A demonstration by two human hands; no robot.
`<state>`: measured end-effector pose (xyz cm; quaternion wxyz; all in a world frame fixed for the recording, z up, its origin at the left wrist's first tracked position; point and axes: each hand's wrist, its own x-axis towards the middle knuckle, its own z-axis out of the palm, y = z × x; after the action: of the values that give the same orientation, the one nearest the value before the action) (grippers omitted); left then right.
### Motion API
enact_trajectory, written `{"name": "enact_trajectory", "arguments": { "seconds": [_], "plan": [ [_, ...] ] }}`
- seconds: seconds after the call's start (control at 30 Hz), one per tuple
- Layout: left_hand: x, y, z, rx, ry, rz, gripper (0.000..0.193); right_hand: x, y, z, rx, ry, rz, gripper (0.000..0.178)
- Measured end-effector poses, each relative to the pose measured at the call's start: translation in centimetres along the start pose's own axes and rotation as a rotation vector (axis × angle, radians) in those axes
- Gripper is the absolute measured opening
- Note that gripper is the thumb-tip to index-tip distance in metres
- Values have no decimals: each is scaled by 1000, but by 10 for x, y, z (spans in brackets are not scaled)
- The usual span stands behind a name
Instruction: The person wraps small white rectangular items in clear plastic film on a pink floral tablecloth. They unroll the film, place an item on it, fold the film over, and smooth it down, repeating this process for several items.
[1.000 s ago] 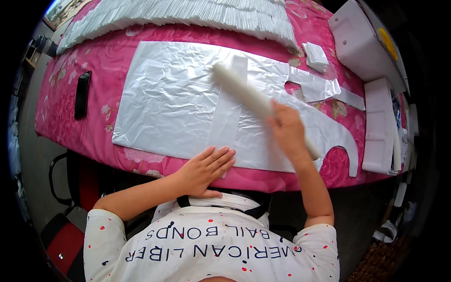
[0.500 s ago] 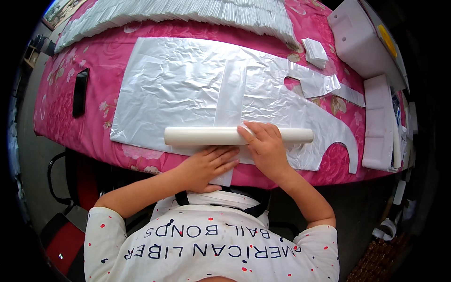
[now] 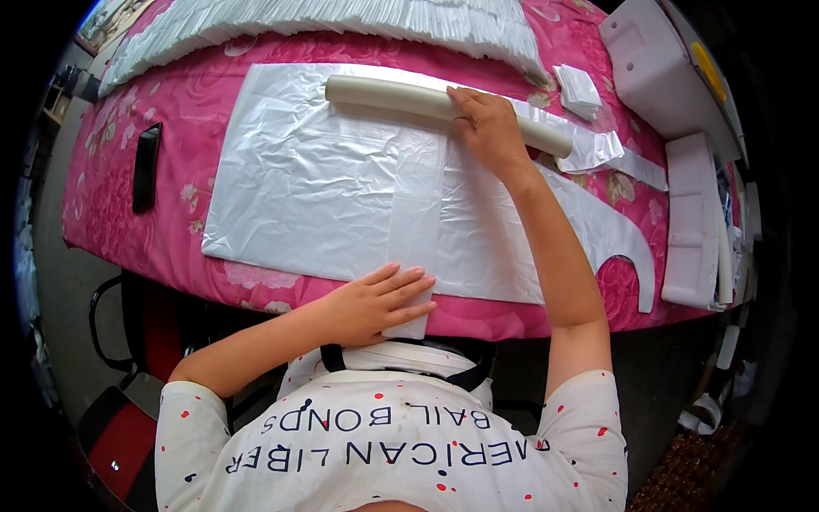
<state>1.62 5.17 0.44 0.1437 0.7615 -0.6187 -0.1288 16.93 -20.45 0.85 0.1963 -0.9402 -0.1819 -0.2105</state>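
Observation:
A thin white plastic apron [image 3: 290,171] lies spread on the table, its neck loop and curved cut-outs to the right. Across its far edge lies a long white tube [image 3: 388,94], slightly slanted. My right hand [image 3: 490,128] is closed over the tube right of its middle, fingers curled on its far side. At the near edge my left hand [image 3: 380,303] rests flat with fingers stretched, on a folded plastic strip [image 3: 414,230] that runs down the apron's middle and over the table edge.
Long rows of folded white packets [image 3: 341,21] line the far side. A small packet stack [image 3: 577,91] sits at the far right, near white foam boxes [image 3: 693,222]. A black phone [image 3: 147,168] lies left on the pink floral tablecloth [image 3: 102,196]. Red-and-black chairs [image 3: 128,435] stand lower left.
My right hand has moved the tube away from me, from the apron's near side to its far edge. My left hand stays at the near edge, a little lower.

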Motion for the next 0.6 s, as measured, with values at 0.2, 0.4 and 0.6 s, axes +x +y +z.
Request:
{"name": "enact_trajectory", "arguments": {
  "seconds": [0.2,0.4,0.6],
  "plan": [
    [-19,-10,8,-4,121,125,52,-33,-34,-17,128,-89,-144,50],
    [-21,-9,3,-218,390,146,44,-96,-90,-45,422,-515,-261,54],
    [-13,-15,-9,-18,396,-31,58,-122,-100,-31,207,-307,-233,40]
  ]
}}
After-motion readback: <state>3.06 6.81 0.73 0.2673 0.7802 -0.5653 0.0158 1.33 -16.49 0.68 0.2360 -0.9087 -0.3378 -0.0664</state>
